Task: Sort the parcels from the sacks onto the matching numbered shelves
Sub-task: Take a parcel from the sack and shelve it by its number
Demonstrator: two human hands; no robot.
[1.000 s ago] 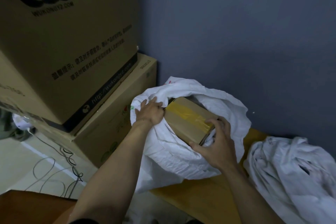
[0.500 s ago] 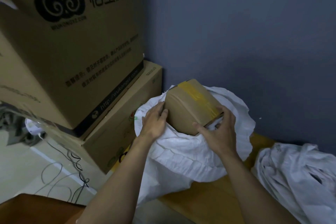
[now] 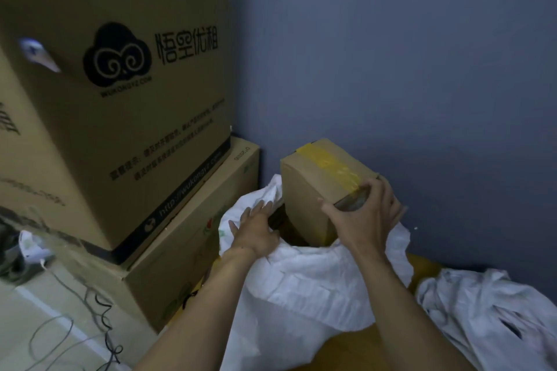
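A small cardboard parcel sealed with yellow tape is lifted most of the way out of a white woven sack. My right hand grips the parcel's near right corner, fingers over the top and thumb on the front face. My left hand lies with straight fingers on the sack's left rim, pressing the fabric down. The parcel's lower end is hidden inside the sack's mouth. No numbered shelf is in view.
Two large printed cardboard boxes are stacked at the left, tight against the sack. A second crumpled white sack lies at the right on a yellow-brown surface. Loose cables trail over the floor at lower left. A blue-grey wall stands behind.
The parcel has risen out of the sack and tilted upright. My left hand has left the parcel's side and moved down onto the sack's rim. My right hand still holds the parcel.
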